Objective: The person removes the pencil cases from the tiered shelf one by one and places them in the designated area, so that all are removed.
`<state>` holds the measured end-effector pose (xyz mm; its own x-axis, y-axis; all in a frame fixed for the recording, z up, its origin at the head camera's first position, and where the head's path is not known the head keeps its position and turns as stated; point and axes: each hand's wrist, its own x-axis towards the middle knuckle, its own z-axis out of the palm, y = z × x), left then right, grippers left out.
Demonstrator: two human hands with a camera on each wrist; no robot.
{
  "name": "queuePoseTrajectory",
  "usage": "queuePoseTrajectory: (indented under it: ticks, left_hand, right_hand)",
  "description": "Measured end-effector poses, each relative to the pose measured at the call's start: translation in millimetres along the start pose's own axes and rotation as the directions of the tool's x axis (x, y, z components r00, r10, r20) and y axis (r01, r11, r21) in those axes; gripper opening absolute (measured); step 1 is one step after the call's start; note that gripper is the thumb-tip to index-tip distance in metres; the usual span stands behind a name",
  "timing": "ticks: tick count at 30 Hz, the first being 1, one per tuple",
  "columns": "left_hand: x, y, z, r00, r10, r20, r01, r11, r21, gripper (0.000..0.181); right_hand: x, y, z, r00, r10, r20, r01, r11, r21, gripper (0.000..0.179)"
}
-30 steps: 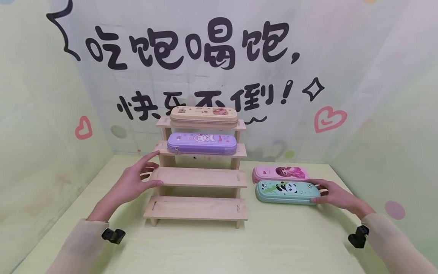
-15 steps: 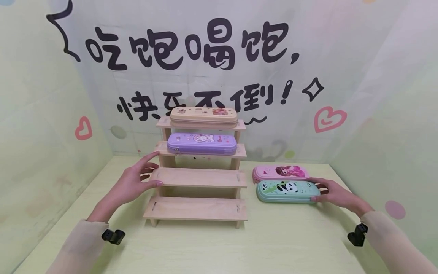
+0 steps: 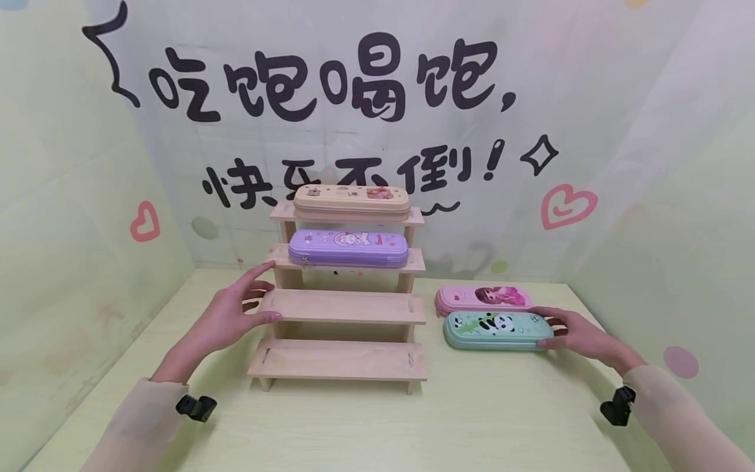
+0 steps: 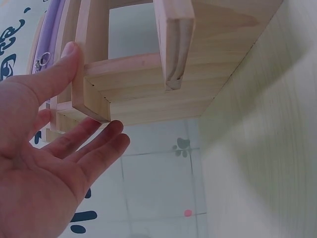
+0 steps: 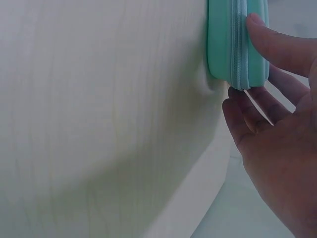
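Observation:
A four-tier wooden step rack stands on the table. At its left end, my left hand pinches the second step from the bottom, thumb on the front edge and fingers behind the end. On the top step lies a cream pencil case; a purple pencil case lies one step below. Right of the rack, my right hand holds the right end of a mint-green panda pencil case, thumb in front and fingers behind. Just behind it lies a pink pencil case, partly hidden by the green one.
The two lower steps bear no cases. Bare pale-green table stretches in front of the rack and the cases. A printed cloth backdrop rises behind, and side walls enclose the table left and right.
The green pencil case has shifted very slightly to the right in my right hand. My left hand stays on the rack.

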<state>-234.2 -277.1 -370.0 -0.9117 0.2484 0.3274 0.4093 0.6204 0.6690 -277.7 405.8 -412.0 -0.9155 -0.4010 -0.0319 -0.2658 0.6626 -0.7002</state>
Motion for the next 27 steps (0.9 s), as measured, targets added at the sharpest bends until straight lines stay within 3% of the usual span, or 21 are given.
queuePoseTrajectory:
  ticks: [13,18,23,27]
  left_hand:
    - [0.4,0.5,-0.1,1.000,0.003,0.001,-0.003,1.000,0.002,0.100]
    - [1.5,0.0,0.6,1.000,0.009,-0.004,-0.009,1.000,0.004,0.099]
    - [1.6,-0.5,0.6,1.000,0.010,-0.006,-0.010,1.000,0.002,0.099]
    - [1.2,-0.9,0.3,1.000,0.007,-0.009,-0.007,1.000,0.000,0.099]
  right_hand:
    - [-0.2,4,0,1.000,0.005,-0.010,-0.005,1.000,-0.020,0.075]
    - [-2.1,3,-2,0.999,-0.010,-0.046,0.008,0.999,-0.047,0.074]
    - [-2.2,-14,-8,0.994,-0.045,-0.103,0.033,0.993,-0.115,0.069]
    - [1.2,-36,-12,0.983,-0.116,-0.139,0.094,0.983,-0.158,0.064]
